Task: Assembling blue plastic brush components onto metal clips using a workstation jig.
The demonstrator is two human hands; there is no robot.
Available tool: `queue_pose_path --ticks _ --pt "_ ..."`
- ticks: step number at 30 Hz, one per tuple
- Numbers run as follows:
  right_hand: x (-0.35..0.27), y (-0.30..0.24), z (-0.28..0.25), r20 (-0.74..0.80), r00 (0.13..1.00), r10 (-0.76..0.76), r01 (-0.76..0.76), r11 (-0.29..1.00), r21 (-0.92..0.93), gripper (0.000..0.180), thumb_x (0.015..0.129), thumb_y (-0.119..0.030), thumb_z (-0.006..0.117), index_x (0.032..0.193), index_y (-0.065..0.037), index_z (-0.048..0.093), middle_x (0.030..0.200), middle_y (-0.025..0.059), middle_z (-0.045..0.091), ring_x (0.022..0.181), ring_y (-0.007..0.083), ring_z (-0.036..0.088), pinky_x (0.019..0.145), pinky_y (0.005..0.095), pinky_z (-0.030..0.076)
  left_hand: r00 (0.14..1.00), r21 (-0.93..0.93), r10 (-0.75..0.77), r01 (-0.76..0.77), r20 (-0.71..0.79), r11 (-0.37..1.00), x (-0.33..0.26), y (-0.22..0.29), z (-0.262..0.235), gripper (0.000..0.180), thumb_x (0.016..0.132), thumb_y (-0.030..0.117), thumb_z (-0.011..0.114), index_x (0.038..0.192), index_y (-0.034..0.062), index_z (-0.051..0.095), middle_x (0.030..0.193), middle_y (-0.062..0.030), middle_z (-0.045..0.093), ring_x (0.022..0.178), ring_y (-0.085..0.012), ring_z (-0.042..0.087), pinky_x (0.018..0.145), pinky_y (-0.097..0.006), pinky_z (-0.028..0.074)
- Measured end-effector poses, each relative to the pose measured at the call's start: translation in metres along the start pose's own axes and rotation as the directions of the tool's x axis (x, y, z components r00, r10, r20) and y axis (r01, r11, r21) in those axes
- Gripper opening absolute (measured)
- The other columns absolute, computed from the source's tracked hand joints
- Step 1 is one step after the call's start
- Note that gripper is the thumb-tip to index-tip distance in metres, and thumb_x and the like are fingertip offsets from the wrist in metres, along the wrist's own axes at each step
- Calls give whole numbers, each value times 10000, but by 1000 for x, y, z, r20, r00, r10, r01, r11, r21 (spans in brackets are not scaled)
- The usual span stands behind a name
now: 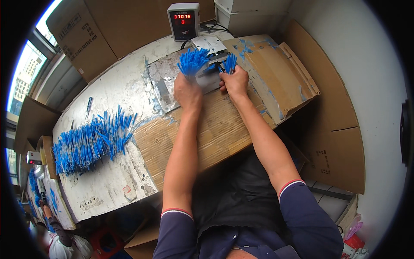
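My left hand (188, 93) is closed around a thick bunch of thin blue-tipped strands (193, 61); the hand is slightly blurred. A smaller bunch of the same blue strands (230, 63) stands up from my right hand (235, 83), its fingers pinched round the lower part. Both hands are side by side at the far part of the table, just in front of a small machine with a metal top (208, 44). Dark machine parts show between the two bunches. A large pile of blue-and-grey strands (92, 140) lies at the left on the white table.
A counter box with a red digital display (183, 21) stands behind the machine. Brown cardboard (189, 142) covers the near tabletop, and a cardboard box (280, 73) sits at the right. A pen-like tool (89, 106) lies beyond the pile. Another person (67, 241) works at lower left.
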State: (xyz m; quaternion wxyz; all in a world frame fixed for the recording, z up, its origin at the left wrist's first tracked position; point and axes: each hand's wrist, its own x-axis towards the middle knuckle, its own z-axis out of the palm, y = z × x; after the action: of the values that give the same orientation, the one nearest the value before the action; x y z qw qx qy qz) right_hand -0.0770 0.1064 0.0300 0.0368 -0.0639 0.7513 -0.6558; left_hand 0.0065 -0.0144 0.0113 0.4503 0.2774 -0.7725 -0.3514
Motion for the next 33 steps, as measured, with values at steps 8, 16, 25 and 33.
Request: queue_pose_path --ticks 8,16,25,33 --pt "-11 3 -10 112 992 55 -91 935 343 105 860 -11 716 897 28 626 810 124 695 618 200 711 483 323 597 992 69 59 -67 110 995 -2 1 -3 163 944 199 619 970 41 651 884 -203 693 854 -437 655 750 -533 494" --pt "-13 17 -20 167 986 4 -88 862 499 85 877 -23 713 929 22 663 822 91 698 654 190 705 529 312 603 982 78 79 -93 169 993 -1 4 -2 199 949 222 625 920 29 660 855 -212 681 835 -424 658 742 -529 493" --pt "-16 12 -20 206 978 -8 -68 931 358 122 841 8 722 954 4 675 827 67 706 658 132 685 550 281 598 974 140 128 -155 186 978 -3 -3 3 143 850 116 704 970 51 660 909 -202 699 896 -426 663 778 -512 499" --pt "-16 4 -24 270 959 86 -152 960 236 145 831 37 719 957 16 651 832 97 709 651 160 681 559 275 570 972 194 183 -210 150 958 -5 -7 5 138 852 98 698 965 45 637 883 -187 680 876 -414 654 773 -513 496"
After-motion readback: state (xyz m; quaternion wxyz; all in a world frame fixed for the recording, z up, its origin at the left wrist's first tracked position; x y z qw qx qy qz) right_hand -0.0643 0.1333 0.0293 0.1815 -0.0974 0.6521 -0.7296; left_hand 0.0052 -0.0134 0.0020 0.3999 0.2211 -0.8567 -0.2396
